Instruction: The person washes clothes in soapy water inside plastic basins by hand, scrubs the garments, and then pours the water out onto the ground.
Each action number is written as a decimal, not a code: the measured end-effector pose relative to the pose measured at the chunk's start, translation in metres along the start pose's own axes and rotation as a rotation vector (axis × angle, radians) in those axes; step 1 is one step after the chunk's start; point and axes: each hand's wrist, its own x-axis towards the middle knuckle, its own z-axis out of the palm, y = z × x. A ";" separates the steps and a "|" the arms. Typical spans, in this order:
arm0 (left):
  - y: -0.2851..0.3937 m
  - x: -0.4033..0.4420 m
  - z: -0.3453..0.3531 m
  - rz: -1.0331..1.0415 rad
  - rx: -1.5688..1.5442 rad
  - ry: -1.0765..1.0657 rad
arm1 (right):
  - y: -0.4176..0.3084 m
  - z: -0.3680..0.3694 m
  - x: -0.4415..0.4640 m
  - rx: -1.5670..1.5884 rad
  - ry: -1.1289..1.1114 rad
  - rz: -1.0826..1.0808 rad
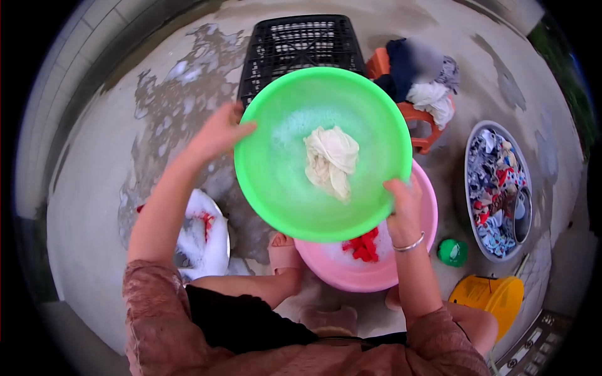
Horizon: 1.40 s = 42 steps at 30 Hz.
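Note:
Both hands hold a bright green basin (263, 194) up in front of me. My left hand (221, 130) grips its left rim, with the thumb over the edge and the fingers partly hidden. On the lower right rim, my right hand (404, 203) is closed, a silver bangle on its wrist. A crumpled cream-white cloth (332, 160) lies inside the basin, with a few suds near it. Below, partly covered by the green basin, stands a pink basin (431, 207) containing suds and a red cloth (364, 246).
Behind the green basin is a black plastic crate (304, 41). An orange stool (423, 144) carries piled clothes. At right stand a grey tub (470, 207) of laundry, a green container (452, 252) and a yellow bucket (489, 297). A foamy basin (226, 244) sits left; the concrete is wet.

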 end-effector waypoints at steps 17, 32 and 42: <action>-0.300 -0.327 0.004 -0.434 -1.144 1.177 | 0.080 -0.071 0.029 -0.839 -0.319 0.355; -0.400 -0.537 0.105 -0.975 -1.175 1.676 | 0.172 -0.168 0.026 -1.236 -0.328 0.347; -0.395 -0.500 0.093 -0.875 -1.163 1.664 | 0.162 -0.191 0.020 -1.342 -0.300 0.351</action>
